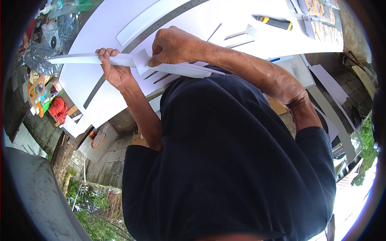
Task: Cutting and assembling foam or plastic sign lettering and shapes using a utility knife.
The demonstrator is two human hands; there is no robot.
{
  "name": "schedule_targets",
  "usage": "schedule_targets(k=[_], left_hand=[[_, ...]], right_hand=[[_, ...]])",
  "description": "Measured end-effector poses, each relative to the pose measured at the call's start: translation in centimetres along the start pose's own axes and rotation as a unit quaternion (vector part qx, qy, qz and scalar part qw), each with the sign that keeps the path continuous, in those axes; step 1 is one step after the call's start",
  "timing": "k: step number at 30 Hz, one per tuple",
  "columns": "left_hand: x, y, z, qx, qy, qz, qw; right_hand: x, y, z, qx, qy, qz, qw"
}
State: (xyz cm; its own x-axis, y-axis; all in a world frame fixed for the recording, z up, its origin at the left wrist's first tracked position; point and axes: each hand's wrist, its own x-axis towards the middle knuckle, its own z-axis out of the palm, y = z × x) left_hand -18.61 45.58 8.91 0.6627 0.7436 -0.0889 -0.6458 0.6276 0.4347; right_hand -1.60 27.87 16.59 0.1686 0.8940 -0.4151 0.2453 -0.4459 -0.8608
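My left hand [114,69] is closed around a long, narrow white strip [86,60], which reaches out to the left over the table edge. Close by on the right, my right hand [172,46] is closed, thumb and fingers pinched at the white piece where the strip meets a small upright tab. From under that hand another white strip [185,70] runs right toward my shirt. Whether the two strips are one folded piece, I cannot tell. Beneath both hands a long metal ruler [98,89] lies slantwise on the white table sheet [94,34].
A yellow and black utility knife [277,23] lies at the far right, with thin white offcuts [241,38] nearer. One more white strip [140,20] rests beside the ruler. Clear plastic bags [42,58] and a bundle of red cord [58,109] sit at the left edge.
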Motion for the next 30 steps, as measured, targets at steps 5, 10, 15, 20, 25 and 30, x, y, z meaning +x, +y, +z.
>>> schedule_targets(k=[5, 10, 15, 20, 25, 30], left_hand=[[-0.1, -0.3, 0.4, 0.002, 0.010, 0.009, 1.000], [-0.2, -0.2, 0.4, 0.001, 0.004, 0.011, 1.000], [-0.2, -0.1, 0.4, -0.003, 0.004, 0.015, 1.000], [0.0, -0.2, 0.2, 0.012, 0.008, 0.013, 1.000], [-0.1, 0.0, -0.2, 0.007, 0.016, 0.017, 1.000], [-0.1, -0.1, 0.0, 0.013, 0.032, 0.022, 0.999]], right_hand=[[-0.1, 0.3, 0.1, -0.001, 0.009, -0.006, 1.000], [-0.2, 0.1, 0.1, -0.014, 0.009, -0.010, 1.000], [-0.1, 0.4, 0.1, 0.005, -0.005, -0.013, 1.000], [-0.9, 1.6, -0.2, 0.018, 0.001, -0.007, 1.000], [-4.4, 4.8, -0.9, -0.002, 0.019, 0.020, 1.000], [-8.8, 8.2, -1.8, 0.104, 0.015, 0.052, 0.993]])
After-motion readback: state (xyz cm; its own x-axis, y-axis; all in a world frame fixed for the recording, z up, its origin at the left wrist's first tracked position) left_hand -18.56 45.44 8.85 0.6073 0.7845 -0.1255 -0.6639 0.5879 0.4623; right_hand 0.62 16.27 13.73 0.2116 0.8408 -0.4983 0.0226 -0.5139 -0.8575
